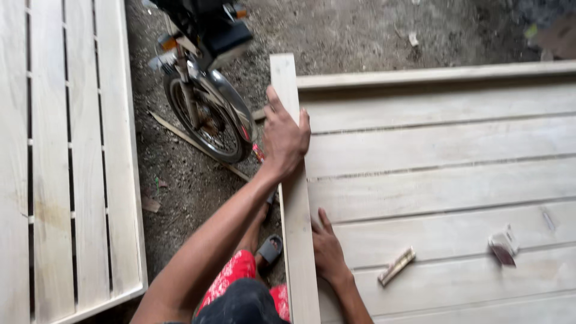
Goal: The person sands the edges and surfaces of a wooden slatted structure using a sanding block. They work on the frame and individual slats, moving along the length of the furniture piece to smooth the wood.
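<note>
A pale wooden panel [444,180] of wide planks lies flat on the right. Its left edge is a narrow side board [297,240] that runs away from me. My left hand [285,138] reaches forward and clasps this side board from above, thumb on the outer side and fingers on the inner side. Lower down, my right hand [327,249] lies flat on the panel, fingers apart, pressed against the inner face of the same board. It holds nothing.
A small wooden block [396,266] and a folded scrap of sandpaper [503,246] lie on the panel. A motorcycle's wheel [204,114] stands on the dirt ground just left of the board. A slatted wooden frame [66,162] fills the left side. My sandalled foot [270,247] is below.
</note>
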